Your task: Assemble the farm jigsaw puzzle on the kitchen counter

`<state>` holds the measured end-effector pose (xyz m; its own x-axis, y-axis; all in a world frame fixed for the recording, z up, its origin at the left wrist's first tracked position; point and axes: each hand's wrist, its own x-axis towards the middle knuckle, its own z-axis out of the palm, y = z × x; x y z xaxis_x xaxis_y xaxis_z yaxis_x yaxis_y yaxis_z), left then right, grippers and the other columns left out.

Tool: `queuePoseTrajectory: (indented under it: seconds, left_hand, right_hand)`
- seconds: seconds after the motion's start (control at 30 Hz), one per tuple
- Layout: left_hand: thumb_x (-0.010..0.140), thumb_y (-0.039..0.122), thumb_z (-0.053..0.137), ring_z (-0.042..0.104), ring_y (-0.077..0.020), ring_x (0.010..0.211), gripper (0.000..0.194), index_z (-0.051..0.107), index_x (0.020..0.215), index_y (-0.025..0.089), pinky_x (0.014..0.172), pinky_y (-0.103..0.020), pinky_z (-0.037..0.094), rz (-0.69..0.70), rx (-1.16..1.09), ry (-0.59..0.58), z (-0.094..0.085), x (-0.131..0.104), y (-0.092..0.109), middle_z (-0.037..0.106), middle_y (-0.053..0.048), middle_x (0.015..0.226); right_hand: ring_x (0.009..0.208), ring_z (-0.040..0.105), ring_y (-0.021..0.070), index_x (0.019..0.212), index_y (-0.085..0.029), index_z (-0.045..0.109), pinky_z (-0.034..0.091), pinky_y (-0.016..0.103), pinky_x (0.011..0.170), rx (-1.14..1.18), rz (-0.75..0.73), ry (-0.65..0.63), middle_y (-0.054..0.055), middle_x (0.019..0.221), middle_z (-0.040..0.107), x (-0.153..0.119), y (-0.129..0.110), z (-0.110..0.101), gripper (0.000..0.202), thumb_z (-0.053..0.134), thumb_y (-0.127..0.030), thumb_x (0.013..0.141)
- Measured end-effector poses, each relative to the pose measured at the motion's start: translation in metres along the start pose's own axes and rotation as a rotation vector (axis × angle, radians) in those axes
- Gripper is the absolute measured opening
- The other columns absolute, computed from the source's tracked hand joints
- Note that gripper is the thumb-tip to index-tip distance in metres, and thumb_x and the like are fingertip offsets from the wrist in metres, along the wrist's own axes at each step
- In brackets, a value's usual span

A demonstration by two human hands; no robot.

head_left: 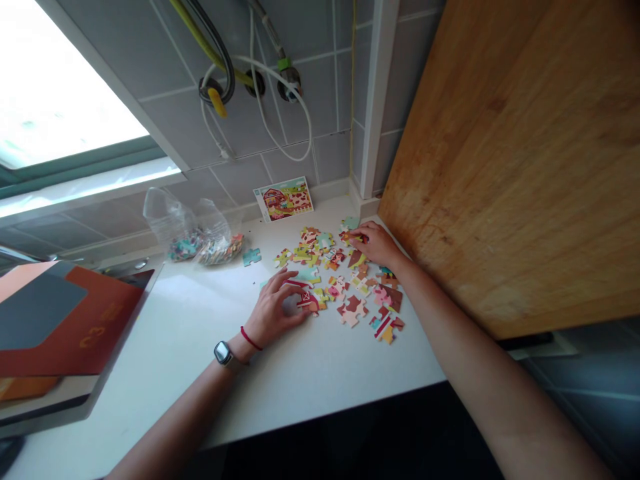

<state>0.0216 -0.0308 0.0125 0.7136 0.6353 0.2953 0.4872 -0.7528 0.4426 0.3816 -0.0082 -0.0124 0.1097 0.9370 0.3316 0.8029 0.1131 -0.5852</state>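
My left hand [273, 310] rests on the white counter with its fingers curved and apart. Its thumb and fingertips touch the left edge of a few joined jigsaw pieces [311, 301] with a red barn on them. My right hand [379, 244] is at the far right of the loose pieces, its fingers closed on a red and yellow puzzle piece [354, 237], partly hidden by the fingertips. Between and below the hands lie several loose pieces, among them a brown-spotted cow piece [353, 310] and a red-striped piece [387, 328].
A picture card [284, 199] of a farm leans on the tiled wall. Two clear bags of puzzle pieces [220, 248] stand left of it, near a lone teal piece [251, 257]. A wooden panel [510, 153] borders the right side. An orange-red folder [100, 320] lies at left.
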Motion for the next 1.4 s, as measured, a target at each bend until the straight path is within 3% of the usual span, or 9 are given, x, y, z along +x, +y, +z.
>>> queuePoseTrajectory:
  seconds: [0.27, 0.5, 0.63, 0.83, 0.9, 1.0, 1.1, 1.23, 1.4]
  left_hand:
    - [0.086, 0.04, 0.081, 0.049, -0.0373, 0.147, 0.037, 0.074, 0.121, 0.028, 0.122, -0.062, 0.044, -0.03, 0.022, 0.008, -0.001, 0.004, 0.0, 0.057, -0.012, 0.151]
    - [0.087, 0.045, 0.08, 0.052, -0.0381, 0.143, 0.034, 0.074, 0.114, 0.026, 0.118, -0.063, 0.047, -0.032, 0.083, 0.022, 0.003, 0.009, -0.001, 0.059, -0.013, 0.149]
    - [0.092, 0.048, 0.075, 0.051, -0.0381, 0.145, 0.04, 0.068, 0.124, 0.025, 0.116, -0.062, 0.049, -0.024, 0.078, 0.007, 0.001, 0.006, -0.002, 0.057, -0.015, 0.151]
    - [0.103, 0.042, 0.062, 0.049, -0.0354, 0.148, 0.032, 0.07, 0.131, 0.03, 0.116, -0.059, 0.05, 0.11, 0.073, -0.062, -0.002, 0.003, 0.001, 0.06, -0.01, 0.153]
    - [0.105, 0.039, 0.059, 0.053, -0.0336, 0.145, 0.028, 0.073, 0.128, 0.031, 0.115, -0.057, 0.051, 0.126, 0.075, -0.062, 0.0, 0.002, 0.002, 0.064, -0.008, 0.149]
    - [0.106, 0.034, 0.056, 0.058, -0.0304, 0.14, 0.029, 0.073, 0.129, 0.032, 0.116, -0.055, 0.051, 0.14, 0.058, -0.053, 0.002, 0.001, 0.003, 0.068, -0.006, 0.144]
    - [0.106, 0.033, 0.056, 0.059, -0.0311, 0.139, 0.029, 0.073, 0.13, 0.032, 0.114, -0.056, 0.052, 0.149, 0.06, -0.047, 0.003, 0.001, 0.002, 0.069, -0.006, 0.143]
    - [0.106, 0.033, 0.056, 0.06, -0.0317, 0.137, 0.029, 0.073, 0.13, 0.031, 0.112, -0.056, 0.053, 0.146, 0.047, -0.038, 0.004, 0.001, 0.001, 0.07, -0.007, 0.142]
    - [0.104, 0.033, 0.058, 0.06, -0.0311, 0.137, 0.027, 0.074, 0.126, 0.032, 0.11, -0.055, 0.054, 0.143, 0.033, -0.04, 0.004, 0.002, 0.001, 0.07, -0.006, 0.141]
  right_hand:
    - [0.111, 0.068, 0.0258, 0.115, -0.022, 0.081, 0.053, 0.038, 0.104, -0.006, -0.004, -0.006, 0.011, 0.115, 0.07, 0.001, 0.002, 0.0, 0.028, 0.07, -0.038, 0.095]
    - [0.11, 0.068, 0.0259, 0.114, -0.022, 0.081, 0.053, 0.039, 0.104, 0.003, 0.004, -0.007, 0.011, 0.116, 0.07, 0.002, 0.002, 0.0, 0.027, 0.07, -0.036, 0.094]
    - [0.109, 0.068, 0.0261, 0.114, -0.021, 0.081, 0.053, 0.039, 0.104, 0.003, 0.016, -0.017, 0.011, 0.115, 0.07, 0.002, 0.001, -0.001, 0.028, 0.069, -0.036, 0.094]
    - [0.116, 0.064, 0.03, 0.113, -0.022, 0.08, 0.05, 0.045, 0.109, -0.023, -0.055, 0.154, 0.012, 0.116, 0.069, -0.003, -0.037, -0.018, 0.024, 0.069, -0.033, 0.094]
    - [0.111, 0.067, 0.0274, 0.108, -0.023, 0.081, 0.051, 0.041, 0.105, 0.063, -0.163, 0.071, 0.009, 0.112, 0.071, -0.009, -0.058, -0.022, 0.021, 0.073, -0.035, 0.093]
    - [0.097, 0.07, 0.023, 0.105, -0.024, 0.081, 0.054, 0.035, 0.092, 0.158, -0.277, -0.287, 0.006, 0.104, 0.074, -0.02, -0.085, -0.019, 0.024, 0.082, -0.039, 0.087]
    - [0.097, 0.07, 0.024, 0.104, -0.024, 0.082, 0.054, 0.034, 0.088, 0.09, -0.297, -0.51, 0.006, 0.105, 0.073, -0.027, -0.096, -0.008, 0.034, 0.094, -0.037, 0.076]
    - [0.102, 0.068, 0.0253, 0.107, -0.023, 0.081, 0.053, 0.035, 0.09, 0.043, -0.257, -0.59, 0.007, 0.109, 0.071, -0.027, -0.094, 0.0, 0.04, 0.097, -0.032, 0.071]
    - [0.093, 0.067, 0.0219, 0.114, -0.023, 0.077, 0.054, 0.032, 0.085, 0.064, -0.206, -0.637, 0.004, 0.102, 0.069, -0.026, -0.086, -0.012, 0.051, 0.098, -0.026, 0.067]
